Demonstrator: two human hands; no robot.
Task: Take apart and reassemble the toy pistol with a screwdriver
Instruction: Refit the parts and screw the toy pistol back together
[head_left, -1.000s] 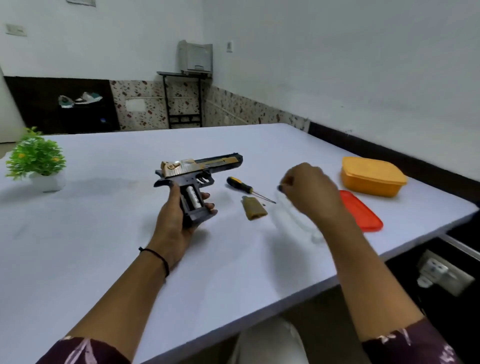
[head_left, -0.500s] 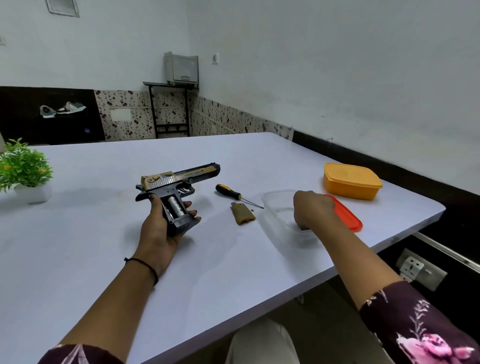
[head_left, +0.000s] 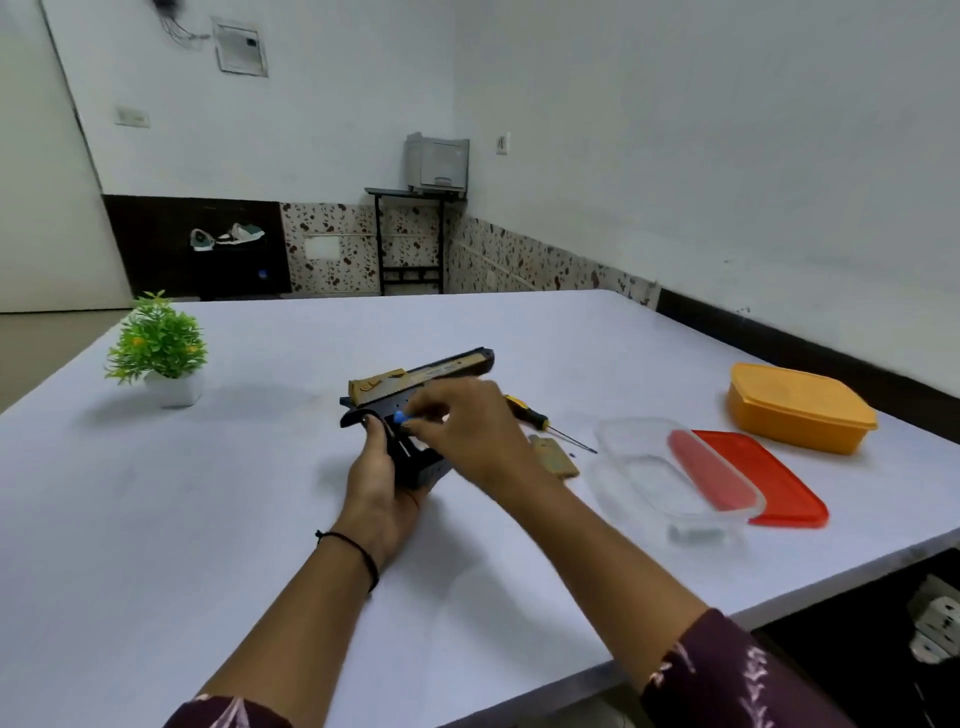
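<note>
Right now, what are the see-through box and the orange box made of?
The see-through box looks like thin clear plastic: the red lid shows through its glossy wall. The orange box looks like opaque plastic, smooth and faintly shiny, with a moulded lid rim. Probably plastic, not certain.
</note>
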